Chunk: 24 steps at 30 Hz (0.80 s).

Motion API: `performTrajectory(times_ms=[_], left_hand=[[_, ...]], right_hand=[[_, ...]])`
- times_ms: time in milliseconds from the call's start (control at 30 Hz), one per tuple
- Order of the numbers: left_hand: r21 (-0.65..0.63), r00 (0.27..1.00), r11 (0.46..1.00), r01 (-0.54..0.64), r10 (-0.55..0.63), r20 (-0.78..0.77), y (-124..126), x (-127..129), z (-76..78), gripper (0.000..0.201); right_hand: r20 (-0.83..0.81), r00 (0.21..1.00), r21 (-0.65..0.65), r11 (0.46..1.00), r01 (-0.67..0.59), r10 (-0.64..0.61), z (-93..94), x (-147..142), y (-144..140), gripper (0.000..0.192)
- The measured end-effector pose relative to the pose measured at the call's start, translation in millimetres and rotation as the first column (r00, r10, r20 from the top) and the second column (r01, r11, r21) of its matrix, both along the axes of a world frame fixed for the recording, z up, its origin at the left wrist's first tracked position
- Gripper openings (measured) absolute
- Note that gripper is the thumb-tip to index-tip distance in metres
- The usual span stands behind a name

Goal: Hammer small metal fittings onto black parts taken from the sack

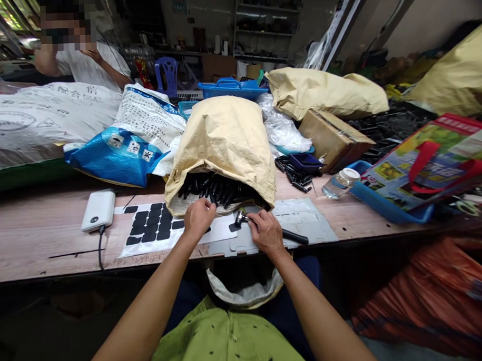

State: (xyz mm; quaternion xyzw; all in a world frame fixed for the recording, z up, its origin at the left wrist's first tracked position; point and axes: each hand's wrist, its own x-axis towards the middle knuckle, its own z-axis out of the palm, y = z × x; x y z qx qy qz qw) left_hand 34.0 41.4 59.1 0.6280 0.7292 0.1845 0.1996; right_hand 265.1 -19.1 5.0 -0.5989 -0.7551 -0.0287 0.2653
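A tan paper sack [224,144] lies on its side on the wooden bench [37,235], its open mouth toward me and full of several black rod-shaped parts [215,191]. My left hand [198,218] is at the sack's mouth with its fingers curled on or right by those parts; whether it grips one I cannot tell. My right hand [266,232] holds a black-handled tool [290,235] with a metal head [239,218], resting on a grey sheet [306,223]. A white sheet of black adhesive pads [151,228] lies left of my left hand.
A white power bank [98,209] with a cable sits at left. Blue and white sacks [129,147], a cardboard box [332,138], a plastic bottle [339,183], a blue tray [388,207] and loose black parts [296,173] crowd the bench. Another person [84,59] sits far left.
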Motion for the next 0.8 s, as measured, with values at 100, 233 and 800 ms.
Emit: performTrajectory(times_ms=[100,233,800], left_hand=[[-0.085,0.997,0.994,-0.073,0.069,-0.045,28,0,-6.9,0.03],[-0.162,0.992,0.979,-0.123,0.116,-0.054,34,4,-11.8,0.036],[0.097,0.942,0.972,0.215,-0.232,0.243,-54,-31,-29.6,0.017]], right_hand=[[-0.002,1.0,-0.003,1.0,-0.006,0.006,0.7,0,0,0.021],[-0.008,1.0,-0.008,1.0,-0.005,0.005,0.7,0,0,0.02],[-0.011,1.0,0.012,1.0,0.009,-0.009,-1.6,0,1,0.02]])
